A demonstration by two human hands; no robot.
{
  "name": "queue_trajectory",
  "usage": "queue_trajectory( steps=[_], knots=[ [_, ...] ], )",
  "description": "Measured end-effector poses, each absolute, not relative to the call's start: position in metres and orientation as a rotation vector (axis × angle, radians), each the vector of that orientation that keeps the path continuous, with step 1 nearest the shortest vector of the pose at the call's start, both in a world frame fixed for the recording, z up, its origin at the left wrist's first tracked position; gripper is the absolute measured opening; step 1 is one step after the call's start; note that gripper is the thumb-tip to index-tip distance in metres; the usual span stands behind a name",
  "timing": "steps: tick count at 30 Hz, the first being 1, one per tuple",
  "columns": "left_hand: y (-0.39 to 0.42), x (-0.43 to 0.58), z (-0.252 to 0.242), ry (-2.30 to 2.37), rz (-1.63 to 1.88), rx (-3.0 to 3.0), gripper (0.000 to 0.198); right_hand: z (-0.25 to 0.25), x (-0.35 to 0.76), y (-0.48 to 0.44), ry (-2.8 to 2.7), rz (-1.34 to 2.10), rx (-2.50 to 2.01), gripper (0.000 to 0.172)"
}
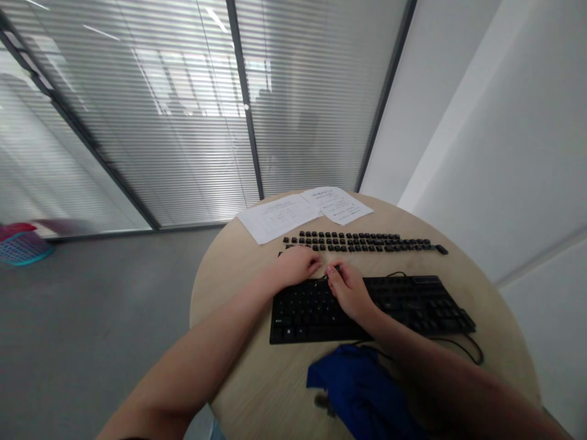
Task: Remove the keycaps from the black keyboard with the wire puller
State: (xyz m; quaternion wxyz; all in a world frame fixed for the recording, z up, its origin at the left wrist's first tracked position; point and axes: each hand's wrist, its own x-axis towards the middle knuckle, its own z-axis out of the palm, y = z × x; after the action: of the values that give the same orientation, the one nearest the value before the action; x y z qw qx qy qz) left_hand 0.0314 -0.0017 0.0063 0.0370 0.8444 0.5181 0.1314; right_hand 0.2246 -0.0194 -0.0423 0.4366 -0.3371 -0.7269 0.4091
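A black keyboard [413, 302] lies on a round light wooden table [238, 379]. My left hand [297, 264] rests curled at the keyboard's top left edge. My right hand [347, 287] sits on the keys just right of it, fingers pinched together at the top row. What either hand holds, if anything, is too small to make out. Behind the keyboard, several loose black keycaps [362, 241] are laid out in rows on the table.
Two printed paper sheets [279, 217] [342, 203] lie at the table's far edge. A blue cloth [367, 391] sits near me at the front. The keyboard cable [472, 351] loops at right. Glass walls with blinds stand behind; a pink and blue basket [21, 242] sits on the floor.
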Motion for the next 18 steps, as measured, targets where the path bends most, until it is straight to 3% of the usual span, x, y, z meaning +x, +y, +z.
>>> queue_trajectory(
  steps=[4,10,18],
  knots=[
    [-0.005,0.046,-0.004,1.52,0.324,2.621,0.022,-0.009,0.228,-0.034,-1.997,0.812,-0.79,0.026],
    [-0.004,0.051,-0.008,1.362,0.317,2.632,0.024,0.042,0.24,-0.047,-2.265,0.804,-0.635,0.015],
    [0.002,0.05,-0.013,1.17,0.365,2.609,0.03,-0.008,0.255,-0.03,-2.126,1.169,-0.753,0.036]
  ],
)
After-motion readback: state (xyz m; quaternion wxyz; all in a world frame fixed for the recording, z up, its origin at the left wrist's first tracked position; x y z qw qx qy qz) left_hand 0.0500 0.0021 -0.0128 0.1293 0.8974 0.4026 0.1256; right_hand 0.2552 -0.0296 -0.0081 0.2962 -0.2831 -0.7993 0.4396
